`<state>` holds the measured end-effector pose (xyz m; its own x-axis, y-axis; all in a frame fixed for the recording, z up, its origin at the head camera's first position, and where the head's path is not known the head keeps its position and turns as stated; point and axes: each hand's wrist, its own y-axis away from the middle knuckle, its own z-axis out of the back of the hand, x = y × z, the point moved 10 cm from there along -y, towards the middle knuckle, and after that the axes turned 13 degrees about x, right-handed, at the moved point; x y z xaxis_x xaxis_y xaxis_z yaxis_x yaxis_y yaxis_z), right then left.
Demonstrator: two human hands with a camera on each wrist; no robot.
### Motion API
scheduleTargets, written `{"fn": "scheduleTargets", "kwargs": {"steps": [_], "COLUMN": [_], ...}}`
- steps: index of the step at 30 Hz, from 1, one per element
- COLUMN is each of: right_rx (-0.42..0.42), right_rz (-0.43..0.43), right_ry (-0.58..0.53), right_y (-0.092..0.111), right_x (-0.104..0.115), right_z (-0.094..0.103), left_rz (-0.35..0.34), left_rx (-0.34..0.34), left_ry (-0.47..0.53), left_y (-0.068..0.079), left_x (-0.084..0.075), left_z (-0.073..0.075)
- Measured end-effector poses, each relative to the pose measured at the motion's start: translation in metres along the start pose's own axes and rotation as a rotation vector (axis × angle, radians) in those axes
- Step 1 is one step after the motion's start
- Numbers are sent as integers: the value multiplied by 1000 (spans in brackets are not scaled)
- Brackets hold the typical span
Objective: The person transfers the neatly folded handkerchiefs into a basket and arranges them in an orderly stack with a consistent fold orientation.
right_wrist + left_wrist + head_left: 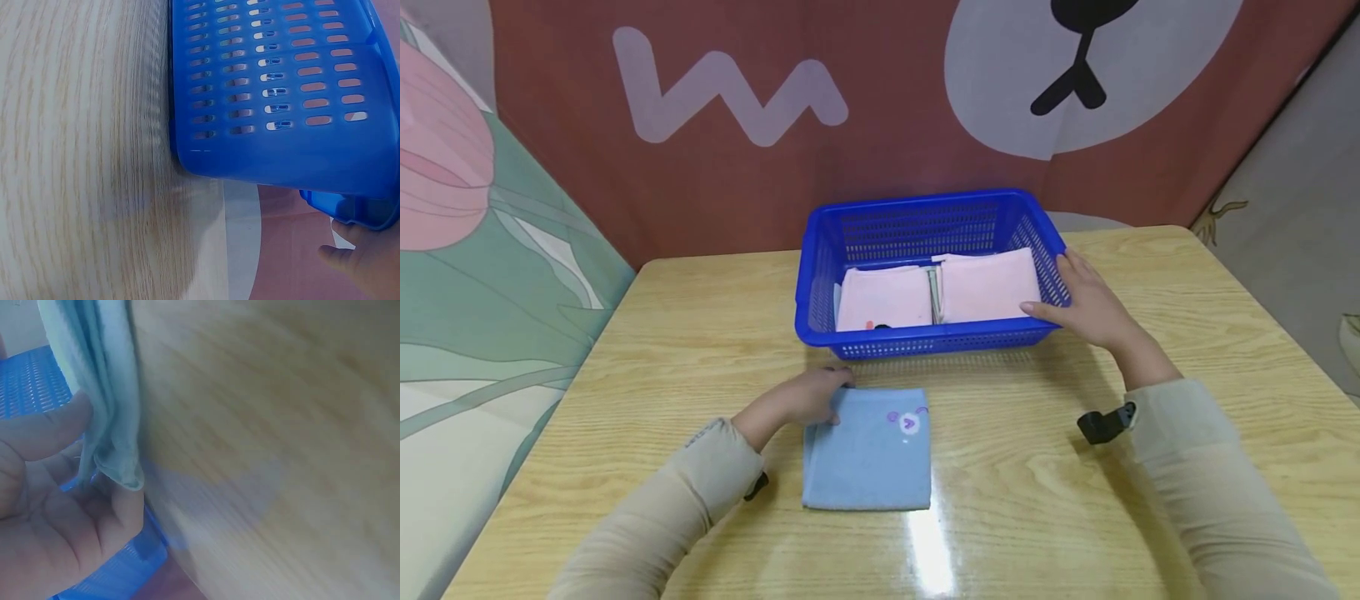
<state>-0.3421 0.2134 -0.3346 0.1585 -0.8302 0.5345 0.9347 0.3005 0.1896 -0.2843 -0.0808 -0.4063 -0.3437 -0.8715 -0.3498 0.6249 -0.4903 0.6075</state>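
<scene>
A folded light-blue towel (868, 458) with a small white-and-purple animal face lies on the table, in front of a blue plastic basket (887, 339). My left hand (808, 397) pinches the towel's far left corner. In the left wrist view, the thumb is on one side of the towel's layered edge (115, 419) and the fingers (128, 509) are on the other. At the basket's right end, my right hand (1093, 304) grips the rim, its thumb over the front right corner. In the right wrist view, that hand is partly cut off beside the basket's slotted wall (281, 156).
Inside the basket, two folded pink cloths (883, 296) lie side by side, with greenish cloth edges (935, 296) between them. The basket stands near the back edge of the wooden table (715, 333). A reddish-brown printed curtain (722, 192) hangs right behind.
</scene>
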Motion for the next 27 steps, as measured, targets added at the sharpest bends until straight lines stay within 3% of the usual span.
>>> {"fn": "scheduleTargets", "kwargs": {"steps": [5,11,22,27], "right_rx": [-4,-3,-4,1], "right_rz": [4,5,2,2], "right_ry": [6,1,4,1], "right_y": [1,1,1,0], "right_x": [0,-1,-1,-1], "right_z": [1,1,2,1], "left_rz": [-7,-70,-223,-275], "left_rx": [11,1,-45,-49], "left_ry": [-11,-13,163,200], "left_y": [1,3,7,10], "left_x": [-2,-6,4,5], "left_z": [-1,-1,6,9]}}
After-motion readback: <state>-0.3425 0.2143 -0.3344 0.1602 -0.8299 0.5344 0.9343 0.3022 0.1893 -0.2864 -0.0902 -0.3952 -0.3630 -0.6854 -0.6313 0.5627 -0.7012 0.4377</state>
